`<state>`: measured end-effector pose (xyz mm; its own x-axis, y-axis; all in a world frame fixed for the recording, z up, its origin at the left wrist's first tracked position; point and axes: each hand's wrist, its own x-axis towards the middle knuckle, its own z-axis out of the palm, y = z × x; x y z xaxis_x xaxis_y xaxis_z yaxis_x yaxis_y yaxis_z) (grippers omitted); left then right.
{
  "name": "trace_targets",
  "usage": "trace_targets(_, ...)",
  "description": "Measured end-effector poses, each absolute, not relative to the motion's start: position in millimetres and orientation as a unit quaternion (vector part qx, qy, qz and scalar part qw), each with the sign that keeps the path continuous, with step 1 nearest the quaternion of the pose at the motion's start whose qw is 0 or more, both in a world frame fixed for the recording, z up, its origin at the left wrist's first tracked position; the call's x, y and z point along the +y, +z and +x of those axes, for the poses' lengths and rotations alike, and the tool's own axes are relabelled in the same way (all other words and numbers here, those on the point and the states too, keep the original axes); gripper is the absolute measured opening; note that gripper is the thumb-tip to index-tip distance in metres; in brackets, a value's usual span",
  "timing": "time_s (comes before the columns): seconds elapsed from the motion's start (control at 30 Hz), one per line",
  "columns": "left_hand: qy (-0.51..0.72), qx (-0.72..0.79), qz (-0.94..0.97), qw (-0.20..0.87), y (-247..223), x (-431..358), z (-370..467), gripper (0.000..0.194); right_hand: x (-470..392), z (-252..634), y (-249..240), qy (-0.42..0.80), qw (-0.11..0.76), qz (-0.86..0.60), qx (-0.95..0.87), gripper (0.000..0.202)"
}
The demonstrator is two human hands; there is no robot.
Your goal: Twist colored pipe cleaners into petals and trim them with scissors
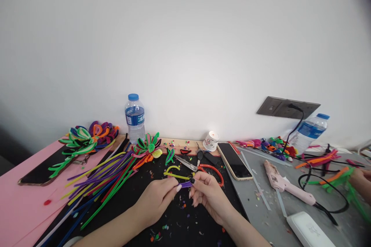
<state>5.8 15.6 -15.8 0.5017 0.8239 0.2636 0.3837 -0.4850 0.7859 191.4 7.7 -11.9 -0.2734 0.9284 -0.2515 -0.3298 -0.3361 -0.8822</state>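
Between my hands, over the black mat (174,227), is a short purple pipe cleaner (184,185), pinched at its left end by my left hand (158,198). The fingers of my right hand (207,193) close on its right end. A yellow pipe cleaner (179,175) with a curled left end runs just above, its right tip at a small black piece by my right fingertips. Just behind my hands lie red-handled scissors (210,169), blades toward the left. A loose bundle of long coloured pipe cleaners (107,177) rests left of my left hand.
Pipe-cleaner flowers (87,139) lie at the back left, on a dark phone (40,170). A water bottle (135,119) and a paper cup (211,141) stand by the wall. Rightward are another phone (236,162), a corded pink glue gun (285,185) and another person's hand (361,181).
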Motion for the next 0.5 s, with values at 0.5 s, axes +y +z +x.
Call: trace_targets(0.5,0.446,0.352,0.401,0.718,-19,23,16,0.023,4,187,-11,0.722,0.388,-0.408,-0.400,0.035)
